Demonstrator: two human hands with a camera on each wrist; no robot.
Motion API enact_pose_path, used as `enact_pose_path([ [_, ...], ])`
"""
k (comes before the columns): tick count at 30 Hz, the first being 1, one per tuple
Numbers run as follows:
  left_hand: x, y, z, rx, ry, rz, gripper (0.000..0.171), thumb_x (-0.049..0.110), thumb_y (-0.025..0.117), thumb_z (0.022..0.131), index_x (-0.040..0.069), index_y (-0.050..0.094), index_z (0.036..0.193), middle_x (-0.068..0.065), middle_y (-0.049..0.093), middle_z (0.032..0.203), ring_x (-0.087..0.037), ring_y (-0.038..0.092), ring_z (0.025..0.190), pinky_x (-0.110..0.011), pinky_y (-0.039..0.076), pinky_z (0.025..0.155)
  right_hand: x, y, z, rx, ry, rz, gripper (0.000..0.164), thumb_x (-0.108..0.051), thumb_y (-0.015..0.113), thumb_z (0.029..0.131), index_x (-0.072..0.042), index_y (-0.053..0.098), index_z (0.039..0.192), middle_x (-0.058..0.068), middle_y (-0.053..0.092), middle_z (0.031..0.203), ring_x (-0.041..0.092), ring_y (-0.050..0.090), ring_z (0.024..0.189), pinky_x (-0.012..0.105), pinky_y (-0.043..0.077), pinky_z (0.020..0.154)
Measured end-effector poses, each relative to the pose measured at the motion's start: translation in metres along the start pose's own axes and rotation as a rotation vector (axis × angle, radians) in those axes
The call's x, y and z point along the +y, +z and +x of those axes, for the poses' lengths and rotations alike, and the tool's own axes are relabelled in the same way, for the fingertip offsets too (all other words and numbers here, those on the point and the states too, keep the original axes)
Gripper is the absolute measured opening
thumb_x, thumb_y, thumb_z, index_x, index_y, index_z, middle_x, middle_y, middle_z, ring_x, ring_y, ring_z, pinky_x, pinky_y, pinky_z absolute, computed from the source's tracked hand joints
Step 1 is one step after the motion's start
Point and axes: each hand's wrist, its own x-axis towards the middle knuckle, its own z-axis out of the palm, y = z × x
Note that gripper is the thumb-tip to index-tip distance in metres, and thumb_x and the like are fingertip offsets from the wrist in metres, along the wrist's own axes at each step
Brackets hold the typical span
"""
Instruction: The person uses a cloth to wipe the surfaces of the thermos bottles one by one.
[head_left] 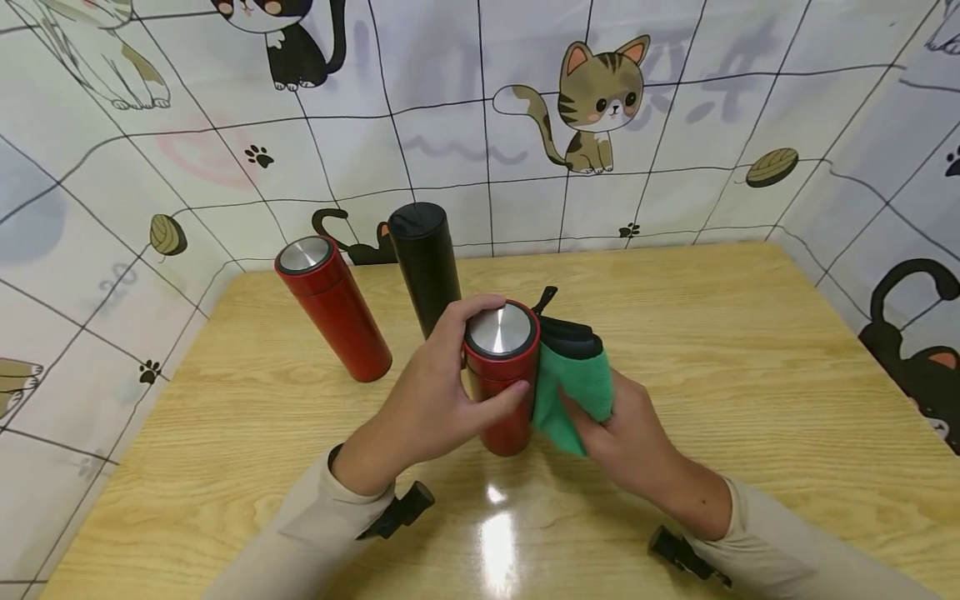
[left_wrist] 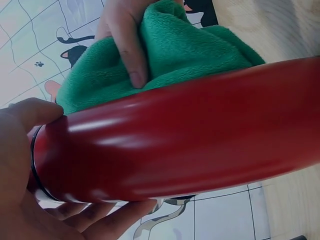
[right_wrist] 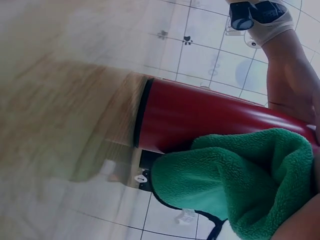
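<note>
My left hand (head_left: 431, 400) grips a red thermos bottle (head_left: 507, 429) near its top, thumb on the near side and fingers round the far side. The bottle is upright, with a brushed silver disc on its dark-rimmed lid. A green plush cloth (head_left: 583, 385) with a dark edge and a black hanging loop is bunched in my right hand (head_left: 637, 437). It lies against the right side of the bottle. In the left wrist view, the right thumb presses the cloth (left_wrist: 185, 50) along the red wall. The bottle's black base (right_wrist: 142, 114) shows in the right wrist view.
A second red thermos bottle (head_left: 337, 321) stands on the wooden table (head_left: 712, 333) to the left. Behind the held bottle is a black bottle (head_left: 426, 267), partly hidden by my left hand. A cat-printed sheet (head_left: 450, 150) hangs along the back and sides.
</note>
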Motion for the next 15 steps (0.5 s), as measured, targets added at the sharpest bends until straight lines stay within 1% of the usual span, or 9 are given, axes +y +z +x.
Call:
enact_pose_path([
  [2, -0.001, 0.000, -0.001, -0.008, -0.010, -0.039, 0.078, 0.019, 0.079, 0.084, 0.015, 0.032, 0.147, -0.001, 0.052, 0.141, -0.012, 0.056, 0.123, -0.031, 0.055, 0.098, 0.001, 0.001, 0.001, -0.039, 0.028, -0.038, 0.029, 0.006, 0.067, 0.089, -0.003, 0.064, 0.117, 0.004, 0.069, 0.097, 0.003, 0.061, 0.084, 0.019, 0.055, 0.080],
  [5, -0.003, 0.001, -0.001, -0.014, -0.015, -0.094, 0.078, 0.016, 0.077, 0.085, 0.017, 0.031, 0.148, 0.000, 0.053, 0.140, -0.012, 0.056, 0.123, -0.031, 0.056, 0.097, 0.002, 0.000, 0.002, -0.097, 0.078, -0.080, 0.022, -0.001, 0.066, 0.093, -0.006, 0.062, 0.114, 0.001, 0.068, 0.096, 0.005, 0.061, 0.084, 0.025, 0.058, 0.079],
  [8, -0.004, 0.004, -0.003, -0.027, -0.037, -0.142, 0.083, 0.015, 0.076, 0.084, 0.019, 0.026, 0.151, 0.000, 0.053, 0.140, -0.012, 0.055, 0.125, -0.034, 0.055, 0.100, 0.001, 0.000, 0.002, -0.110, 0.096, -0.090, 0.018, -0.002, 0.066, 0.094, -0.008, 0.062, 0.111, 0.000, 0.068, 0.094, 0.005, 0.061, 0.081, 0.028, 0.058, 0.077],
  [9, -0.004, 0.005, -0.003, -0.031, -0.045, -0.161, 0.085, 0.014, 0.076, 0.084, 0.019, 0.025, 0.152, -0.001, 0.053, 0.140, -0.013, 0.055, 0.126, -0.035, 0.054, 0.101, 0.000, 0.000, 0.001, -0.100, 0.092, -0.087, 0.018, -0.001, 0.066, 0.093, -0.007, 0.062, 0.110, -0.001, 0.068, 0.094, 0.005, 0.061, 0.080, 0.027, 0.058, 0.077],
  [12, -0.004, 0.007, -0.004, -0.036, -0.096, -0.197, 0.095, 0.018, 0.082, 0.082, 0.026, 0.020, 0.154, 0.001, 0.053, 0.141, -0.012, 0.054, 0.128, -0.036, 0.051, 0.104, -0.002, -0.001, 0.000, -0.038, 0.051, -0.080, 0.021, 0.005, 0.068, 0.089, -0.005, 0.064, 0.107, 0.000, 0.068, 0.091, 0.004, 0.060, 0.078, 0.021, 0.056, 0.077],
  [15, -0.006, 0.011, -0.002, -0.038, -0.137, -0.220, 0.101, 0.022, 0.088, 0.076, 0.029, 0.023, 0.153, 0.006, 0.053, 0.141, -0.009, 0.053, 0.128, -0.036, 0.049, 0.107, -0.005, -0.001, 0.000, 0.039, -0.006, -0.051, 0.029, 0.012, 0.070, 0.083, -0.001, 0.065, 0.109, 0.005, 0.070, 0.093, 0.002, 0.062, 0.083, 0.013, 0.053, 0.081],
])
